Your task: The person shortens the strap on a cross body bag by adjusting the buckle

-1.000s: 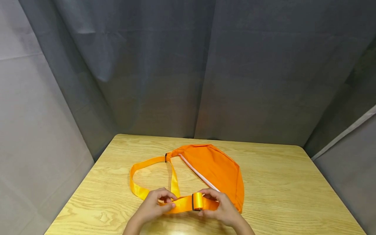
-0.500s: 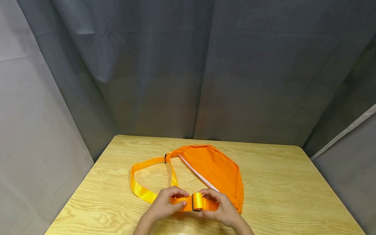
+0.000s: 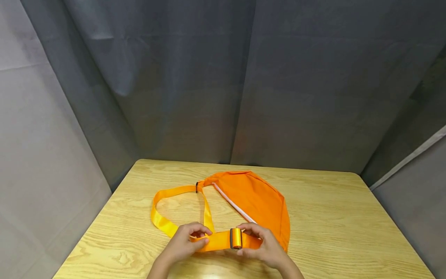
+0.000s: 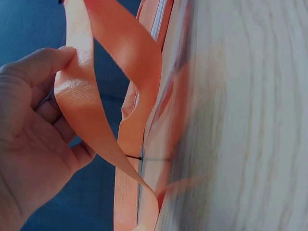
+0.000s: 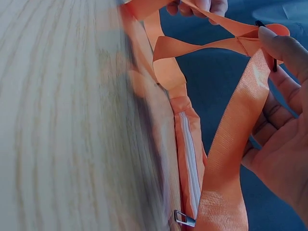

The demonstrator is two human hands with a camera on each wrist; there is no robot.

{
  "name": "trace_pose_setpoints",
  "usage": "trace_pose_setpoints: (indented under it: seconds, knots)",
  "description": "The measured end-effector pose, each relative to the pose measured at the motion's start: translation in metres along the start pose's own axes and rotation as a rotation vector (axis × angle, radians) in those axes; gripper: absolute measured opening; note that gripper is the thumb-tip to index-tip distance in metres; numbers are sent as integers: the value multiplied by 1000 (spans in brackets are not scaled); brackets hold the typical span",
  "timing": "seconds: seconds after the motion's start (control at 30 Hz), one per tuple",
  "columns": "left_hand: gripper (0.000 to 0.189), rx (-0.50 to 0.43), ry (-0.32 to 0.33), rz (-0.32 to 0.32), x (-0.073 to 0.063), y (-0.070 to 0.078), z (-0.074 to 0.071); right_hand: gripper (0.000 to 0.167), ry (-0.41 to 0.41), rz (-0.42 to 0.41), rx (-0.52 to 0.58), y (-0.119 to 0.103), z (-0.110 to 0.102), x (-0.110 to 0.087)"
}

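the orange strap (image 3: 218, 241) is held up over the near side of the table (image 3: 348, 221), black slider (image 3: 231, 238) partway along it — i'd get it flat and untwisted, then ease slack through in small pulls. left hand (image 3: 186, 243) pinches the strap thumb-to-finger, right hand (image 3: 266, 248) pinches it at the slider — both curled just partway, with the orange bag (image 3: 259, 199) lying just beyond.
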State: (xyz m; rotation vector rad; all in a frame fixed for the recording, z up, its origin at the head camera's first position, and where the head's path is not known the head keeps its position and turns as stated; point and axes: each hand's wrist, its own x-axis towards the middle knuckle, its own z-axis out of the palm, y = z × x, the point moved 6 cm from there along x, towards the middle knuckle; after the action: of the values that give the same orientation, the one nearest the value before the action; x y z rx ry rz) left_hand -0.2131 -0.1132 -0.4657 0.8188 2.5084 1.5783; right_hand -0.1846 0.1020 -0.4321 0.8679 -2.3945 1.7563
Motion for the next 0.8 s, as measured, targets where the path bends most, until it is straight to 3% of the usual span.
trace_pose_setpoints:
  seconds: [0.13, 0.33, 0.63, 0.8]
  knots:
    - [11, -15, -26, -22, -2, -3, -1, 46, -8, 0, 4, 0, 0, 0]
    - [15, -17, -63, -27, 4, -2, 8, 46, -28, -31, 16, -3, 3, 0]
    - [15, -14, -82, -7, 22, 16, 17, 47, -27, -2, 16, -3, 3, 1]
    - [7, -23, -77, -9, 23, 20, 18, 46, -40, 21, 36, -2, 4, 1]
